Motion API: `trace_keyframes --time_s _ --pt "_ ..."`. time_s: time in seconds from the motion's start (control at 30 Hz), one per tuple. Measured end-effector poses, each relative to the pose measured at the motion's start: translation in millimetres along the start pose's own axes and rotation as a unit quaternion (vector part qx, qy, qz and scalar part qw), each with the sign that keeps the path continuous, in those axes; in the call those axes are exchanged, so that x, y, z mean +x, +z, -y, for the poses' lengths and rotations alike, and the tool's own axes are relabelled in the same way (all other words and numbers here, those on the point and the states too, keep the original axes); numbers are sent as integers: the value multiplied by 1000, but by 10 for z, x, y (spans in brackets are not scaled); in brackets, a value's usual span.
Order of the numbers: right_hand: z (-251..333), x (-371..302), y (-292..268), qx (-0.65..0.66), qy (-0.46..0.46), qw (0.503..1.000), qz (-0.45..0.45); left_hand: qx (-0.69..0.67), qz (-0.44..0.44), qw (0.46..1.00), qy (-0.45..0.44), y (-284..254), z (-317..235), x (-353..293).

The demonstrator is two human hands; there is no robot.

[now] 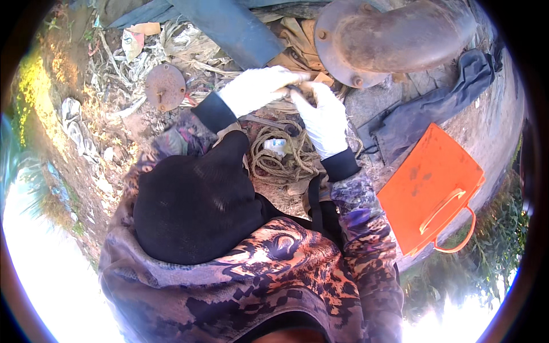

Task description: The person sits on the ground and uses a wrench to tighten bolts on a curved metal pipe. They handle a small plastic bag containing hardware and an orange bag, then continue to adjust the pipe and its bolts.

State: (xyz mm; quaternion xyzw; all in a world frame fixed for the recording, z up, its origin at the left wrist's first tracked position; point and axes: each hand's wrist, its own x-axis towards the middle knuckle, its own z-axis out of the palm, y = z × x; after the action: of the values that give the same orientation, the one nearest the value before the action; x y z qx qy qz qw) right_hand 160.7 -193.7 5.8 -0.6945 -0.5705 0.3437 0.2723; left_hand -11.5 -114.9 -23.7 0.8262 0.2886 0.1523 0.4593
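Observation:
My left hand [260,90], in a white glove, reaches in with its fingertips pinched together. Facing it, my right hand [325,117], gloved in white too, has its thumb and fingers closed at the same spot. Between the fingertips shows a small dark piece [294,88], too small to name. Just beyond the hands stands a large rusty pipe elbow [400,40] with a bolt-holed flange [336,54]. Below them lies a coil of tan rope [269,168], with a small white and blue packet [275,146] inside the loops.
An orange bag or case with handles [423,191] lies at the right, near a dark cloth [434,103]. A round rusty plate [165,87] rests on the littered ground at left. At the far side lies a blue-grey sheet [229,28]. My knee [194,206] is close below.

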Motion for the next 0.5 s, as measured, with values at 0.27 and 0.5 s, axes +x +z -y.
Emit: trace_keyframes --time_s 0.27,0.5 --pt "-244 -164 -307 259 226 932 -117 -181 -66 968 -159 -276 188 596" --pt "-454 -101 -269 347 251 886 -180 -76 -76 989 -99 -166 311 786"
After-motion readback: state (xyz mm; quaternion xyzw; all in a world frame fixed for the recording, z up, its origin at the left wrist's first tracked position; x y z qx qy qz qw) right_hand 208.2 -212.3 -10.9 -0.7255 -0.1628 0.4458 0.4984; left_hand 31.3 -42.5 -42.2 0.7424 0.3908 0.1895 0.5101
